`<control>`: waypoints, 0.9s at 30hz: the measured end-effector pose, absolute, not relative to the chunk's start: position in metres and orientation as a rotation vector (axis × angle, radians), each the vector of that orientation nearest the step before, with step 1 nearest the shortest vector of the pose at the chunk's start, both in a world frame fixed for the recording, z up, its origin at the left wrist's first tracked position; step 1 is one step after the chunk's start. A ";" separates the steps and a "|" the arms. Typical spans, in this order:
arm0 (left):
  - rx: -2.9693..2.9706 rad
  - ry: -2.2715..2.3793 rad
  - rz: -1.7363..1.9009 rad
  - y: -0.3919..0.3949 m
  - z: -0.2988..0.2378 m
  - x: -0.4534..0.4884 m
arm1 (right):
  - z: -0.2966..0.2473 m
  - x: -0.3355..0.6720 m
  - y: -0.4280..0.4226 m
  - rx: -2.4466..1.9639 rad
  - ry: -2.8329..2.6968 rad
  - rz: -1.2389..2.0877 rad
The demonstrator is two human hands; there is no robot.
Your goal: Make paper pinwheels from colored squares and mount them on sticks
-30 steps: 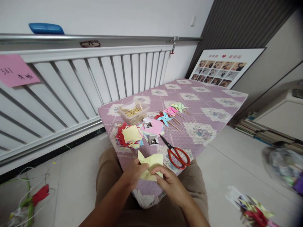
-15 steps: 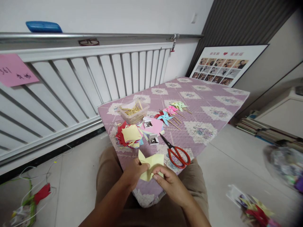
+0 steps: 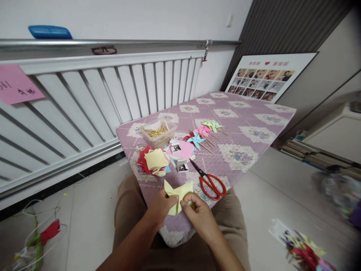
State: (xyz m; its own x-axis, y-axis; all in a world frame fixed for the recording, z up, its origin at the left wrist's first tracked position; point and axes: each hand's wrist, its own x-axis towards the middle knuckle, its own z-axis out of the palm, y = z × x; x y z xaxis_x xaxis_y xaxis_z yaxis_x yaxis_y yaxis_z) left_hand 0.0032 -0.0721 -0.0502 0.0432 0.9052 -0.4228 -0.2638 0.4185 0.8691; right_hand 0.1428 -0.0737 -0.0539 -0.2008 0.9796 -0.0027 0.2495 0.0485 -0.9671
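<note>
A pale yellow paper square (image 3: 173, 209), cut and partly folded like a pinwheel, is held between my two hands over the near table corner. My left hand (image 3: 162, 205) pinches its left side, thumb on the paper's middle. With thumb and fingertips, my right hand (image 3: 197, 210) grips its right part near the centre. Red-handled scissors (image 3: 212, 186) lie to the right of the paper. Beyond it sits a stack of coloured paper squares (image 3: 155, 162), beside two small white boxes (image 3: 182, 166) of metal fasteners.
A clear plastic box (image 3: 158, 133) of wooden sticks stands near the radiator (image 3: 126, 86). Finished paper pinwheels (image 3: 195, 140) on sticks lie behind the scissors. More colourful pinwheels (image 3: 306, 252) are at the lower right, below the patterned tablecloth (image 3: 237, 156).
My right hand has drawn a paper corner inward to the middle, and its fingers now sit closer to my left thumb. The left hand has barely moved.
</note>
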 end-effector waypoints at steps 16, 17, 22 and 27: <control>0.697 1.244 1.031 -0.074 -0.049 0.004 | -0.062 0.142 -0.073 -1.301 -1.536 1.125; 0.705 1.247 1.028 -0.074 -0.049 0.004 | -0.062 0.142 -0.073 -1.306 -1.537 1.124; 0.724 1.263 1.019 -0.074 -0.049 0.004 | -0.061 0.142 -0.073 -1.308 -1.542 1.126; 0.763 1.298 1.004 -0.073 -0.047 0.004 | -0.061 0.141 -0.073 -1.309 -1.517 1.144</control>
State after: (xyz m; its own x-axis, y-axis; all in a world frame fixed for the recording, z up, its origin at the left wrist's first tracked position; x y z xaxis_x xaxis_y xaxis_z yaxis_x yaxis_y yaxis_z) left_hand 0.0036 -0.0733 -0.0468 -0.0171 0.9129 -0.4079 -0.1652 0.3998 0.9016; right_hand 0.1414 -0.0725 -0.0613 -0.1334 0.9909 0.0168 0.2564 0.0509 -0.9652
